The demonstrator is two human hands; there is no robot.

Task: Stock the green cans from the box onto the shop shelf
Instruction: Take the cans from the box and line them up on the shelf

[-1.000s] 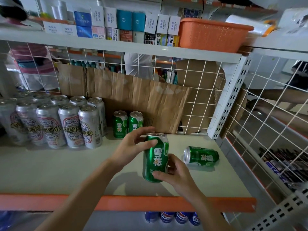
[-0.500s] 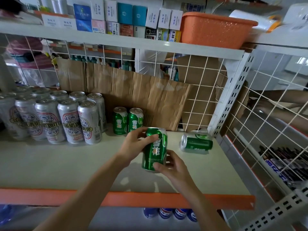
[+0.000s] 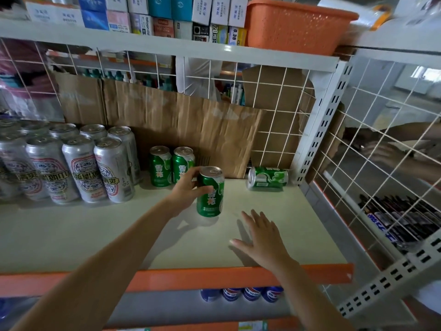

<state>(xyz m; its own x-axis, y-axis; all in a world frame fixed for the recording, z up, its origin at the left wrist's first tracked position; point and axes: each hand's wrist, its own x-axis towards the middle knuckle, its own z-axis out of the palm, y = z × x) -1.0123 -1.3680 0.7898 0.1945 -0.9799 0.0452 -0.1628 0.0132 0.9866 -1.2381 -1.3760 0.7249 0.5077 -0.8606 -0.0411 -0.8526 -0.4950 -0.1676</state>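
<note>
left hand [image 3: 188, 187] wraps a green can [image 3: 210, 192] from its left side. The can is upright, at or just off the shelf [image 3: 71, 235]; I can't tell if it's seated. It sits in front and just right of the pair [image 3: 160, 167] of green cans standing at the back by the cardboard [image 3: 191, 120]. right hand [image 3: 260, 237] is released, fingers spread, low over the shelf front, holding nothing. A lying can [image 3: 267, 177] is on its side near the right post. Box isn't in view.

Step as I read it: park this can in the row. I'd push it back until it stands just beside the pair, label forward, base flat before letting go. No tilt, since light cans probably tip easily. I'd watch the knuckles near the pair; a bump could knock them into the silver cans [image 3: 95, 168]. The lying can needs standing up too, a job for the right hand.
</note>
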